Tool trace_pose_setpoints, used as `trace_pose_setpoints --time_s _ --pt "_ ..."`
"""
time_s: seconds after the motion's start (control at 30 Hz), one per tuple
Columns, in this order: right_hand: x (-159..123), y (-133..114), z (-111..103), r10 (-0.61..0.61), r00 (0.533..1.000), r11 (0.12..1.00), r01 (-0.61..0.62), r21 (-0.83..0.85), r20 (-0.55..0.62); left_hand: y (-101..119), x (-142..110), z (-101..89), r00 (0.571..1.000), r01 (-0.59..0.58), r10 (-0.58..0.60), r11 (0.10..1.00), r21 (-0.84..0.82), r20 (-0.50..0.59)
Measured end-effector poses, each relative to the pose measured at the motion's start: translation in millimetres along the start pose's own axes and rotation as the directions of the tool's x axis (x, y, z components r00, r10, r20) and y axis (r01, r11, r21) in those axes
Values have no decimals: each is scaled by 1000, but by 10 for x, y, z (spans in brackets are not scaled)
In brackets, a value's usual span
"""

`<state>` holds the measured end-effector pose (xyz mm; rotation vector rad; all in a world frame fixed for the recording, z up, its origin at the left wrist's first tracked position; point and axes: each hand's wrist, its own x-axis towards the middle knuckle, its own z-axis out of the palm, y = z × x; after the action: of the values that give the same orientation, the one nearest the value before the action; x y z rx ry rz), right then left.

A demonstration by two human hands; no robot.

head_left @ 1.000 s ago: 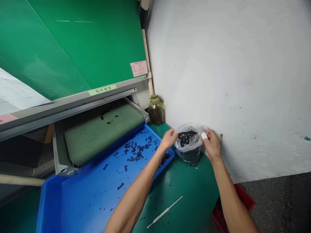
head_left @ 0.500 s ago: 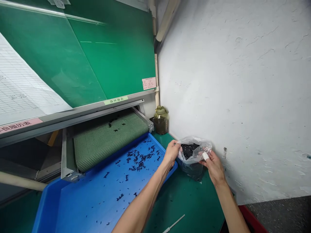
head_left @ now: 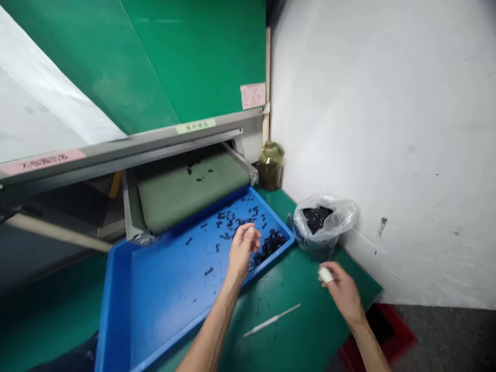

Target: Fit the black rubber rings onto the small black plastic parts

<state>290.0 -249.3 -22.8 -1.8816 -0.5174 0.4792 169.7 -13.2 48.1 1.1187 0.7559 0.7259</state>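
My left hand [head_left: 243,250] is above the right part of the blue tray [head_left: 116,310], fingers loosely bent and apart, with nothing seen in them. Small black parts [head_left: 271,245] lie heaped in the tray's near right corner under it, with more scattered farther back. My right hand [head_left: 343,292] hovers over the green table, half curled, a white wrap on one finger; I see nothing held. Just beyond it a clear plastic bag [head_left: 343,213] stands with its mouth open, black parts [head_left: 315,218] inside. Both hands are off the bag.
A green conveyor belt [head_left: 194,191] ends over the tray's back edge. A lidded jar [head_left: 271,168] of dark liquid stands by the wall. A thin white stick tool [head_left: 271,321] lies on the green table [head_left: 294,341]. A red bin [head_left: 401,330] sits on the floor at right.
Both hands have let go of the bag's rim. My left hand has moved left over the tray, my right hand toward me. A heap of black parts now shows in the tray corner.
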Motion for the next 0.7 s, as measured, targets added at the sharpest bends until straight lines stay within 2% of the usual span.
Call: trace_pose_setpoints --time_s 0.03,0.07,0.1,0.17,0.23,0.3,0.4,0.5,0.6,0.7 --pt "-153 -15 120 -80 975 989 105 -109 209 -38 -107 -180 998 0 -1 1000 -29 -68" --pt "-298 -51 253 -150 912 956 232 -179 382 -74 -227 -358 990 -3 -4 999 -52 -143" --pt "-428 -98 393 -202 839 907 355 -227 506 -106 -358 -529 976 -7 -8 997 -72 -217" --pt "-631 -193 676 -248 728 788 536 -304 640 -154 -644 -830 938 -23 -15 994 -104 -347" --pt "-761 -254 931 -253 663 678 641 -360 705 -180 -940 -1056 899 -37 -23 991 -128 -438" --pt "-833 -274 1141 -241 615 600 702 -383 750 -193 -1208 -1202 872 -34 -40 989 -143 -487" --pt "-886 -254 1344 -235 589 545 738 -397 773 -215 -1499 -1309 854 -4 -77 988 -156 -514" --pt "-921 -235 1401 -253 590 516 753 -409 767 -244 -1644 -1349 848 14 -105 984 -176 -520" --pt "-954 -252 1360 -263 602 498 754 -429 754 -263 -1676 -1369 849 13 -114 981 -195 -517" --pt "-956 -283 1318 -262 631 518 730 -445 730 -237 -1599 -1395 862 14 -103 984 -179 -496"
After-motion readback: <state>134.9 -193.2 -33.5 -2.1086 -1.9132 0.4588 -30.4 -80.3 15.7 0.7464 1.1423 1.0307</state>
